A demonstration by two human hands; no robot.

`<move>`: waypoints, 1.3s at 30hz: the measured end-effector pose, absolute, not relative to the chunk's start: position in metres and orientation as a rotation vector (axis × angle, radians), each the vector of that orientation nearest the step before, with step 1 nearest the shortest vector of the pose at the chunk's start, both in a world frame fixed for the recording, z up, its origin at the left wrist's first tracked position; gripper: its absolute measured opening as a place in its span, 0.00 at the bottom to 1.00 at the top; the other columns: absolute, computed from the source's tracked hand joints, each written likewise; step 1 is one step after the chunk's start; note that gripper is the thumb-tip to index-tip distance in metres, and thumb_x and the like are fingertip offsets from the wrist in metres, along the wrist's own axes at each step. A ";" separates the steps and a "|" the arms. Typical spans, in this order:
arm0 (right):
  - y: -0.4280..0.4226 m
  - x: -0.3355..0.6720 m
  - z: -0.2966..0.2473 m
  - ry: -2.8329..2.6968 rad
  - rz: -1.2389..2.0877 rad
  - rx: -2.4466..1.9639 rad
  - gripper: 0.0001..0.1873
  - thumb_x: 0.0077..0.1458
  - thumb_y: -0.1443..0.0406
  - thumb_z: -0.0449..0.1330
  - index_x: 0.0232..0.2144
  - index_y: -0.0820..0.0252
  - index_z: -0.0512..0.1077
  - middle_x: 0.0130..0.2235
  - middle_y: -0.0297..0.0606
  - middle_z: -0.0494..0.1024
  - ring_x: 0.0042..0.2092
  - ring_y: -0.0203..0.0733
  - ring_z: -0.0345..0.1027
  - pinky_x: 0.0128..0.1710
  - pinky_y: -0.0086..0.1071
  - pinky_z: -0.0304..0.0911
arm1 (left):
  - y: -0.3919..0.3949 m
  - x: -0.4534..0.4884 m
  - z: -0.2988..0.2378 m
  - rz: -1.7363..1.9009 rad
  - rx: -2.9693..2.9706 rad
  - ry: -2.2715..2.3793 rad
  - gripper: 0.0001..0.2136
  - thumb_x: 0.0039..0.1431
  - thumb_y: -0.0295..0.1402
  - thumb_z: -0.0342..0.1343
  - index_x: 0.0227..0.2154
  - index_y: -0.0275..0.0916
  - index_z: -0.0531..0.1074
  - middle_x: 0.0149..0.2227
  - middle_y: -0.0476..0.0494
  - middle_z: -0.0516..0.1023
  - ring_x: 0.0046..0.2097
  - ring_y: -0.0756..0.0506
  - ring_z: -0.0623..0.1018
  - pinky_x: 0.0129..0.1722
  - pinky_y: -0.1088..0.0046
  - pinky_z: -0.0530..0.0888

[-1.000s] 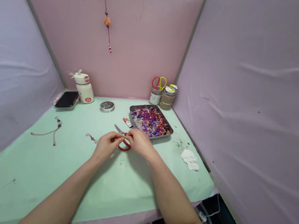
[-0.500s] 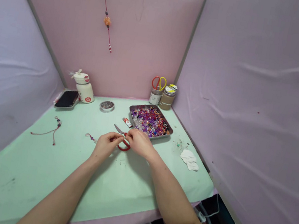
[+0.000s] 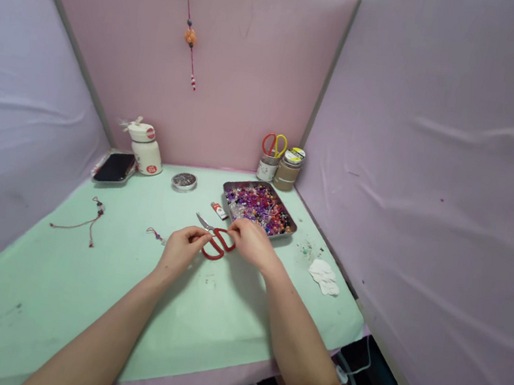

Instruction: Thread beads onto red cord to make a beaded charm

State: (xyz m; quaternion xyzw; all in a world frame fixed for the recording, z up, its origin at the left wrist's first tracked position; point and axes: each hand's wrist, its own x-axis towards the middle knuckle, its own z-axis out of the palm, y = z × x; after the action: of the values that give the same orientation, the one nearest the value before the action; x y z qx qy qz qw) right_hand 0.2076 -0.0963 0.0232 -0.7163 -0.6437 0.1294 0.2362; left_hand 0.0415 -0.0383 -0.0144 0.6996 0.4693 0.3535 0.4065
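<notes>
My left hand point(image 3: 183, 247) is closed in a pinch above the table, its fingertips at the left handle of a pair of red-handled scissors point(image 3: 216, 246). What it pinches is too small to make out. My right hand point(image 3: 249, 241) is also pinched closed, over the right handle and near the front edge of the bead tray point(image 3: 281, 236). Any thread between the two hands does not show clearly. The scissors lie with blades slightly apart, pointing away to the left. Just left of my left hand lies a small beaded cord point(image 3: 156, 234), its end partly hidden.
Purple and red beads point(image 3: 259, 206) fill the tray. Nearby are a lighter point(image 3: 218, 211), a round dish point(image 3: 184, 182), a white bottle point(image 3: 146, 150), a phone point(image 3: 115, 167), a knotted cord point(image 3: 96, 217), jars point(image 3: 287, 173) and a crumpled tissue point(image 3: 324, 277). Fabric walls enclose the table.
My right hand has moved right, away from my left hand, so the fingertips are now apart and more of the scissors' handles shows. My left hand has hardly moved.
</notes>
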 end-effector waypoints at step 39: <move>-0.017 0.301 0.005 -2.132 0.059 -2.099 0.09 0.53 0.68 0.57 0.33 0.54 0.78 0.43 0.38 0.77 0.49 0.45 0.63 0.47 0.38 0.47 | -0.036 0.040 -0.018 0.884 1.696 1.224 0.13 0.46 0.42 0.58 0.27 0.37 0.78 0.20 0.51 0.68 0.25 0.50 0.65 0.28 0.73 0.62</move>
State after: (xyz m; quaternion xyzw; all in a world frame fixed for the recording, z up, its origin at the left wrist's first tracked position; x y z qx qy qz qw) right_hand 0.3010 -0.0174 0.0051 -0.6995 -0.7105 0.0196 0.0743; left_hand 0.0397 -0.0358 -0.0183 0.6772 0.4886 0.3529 0.4219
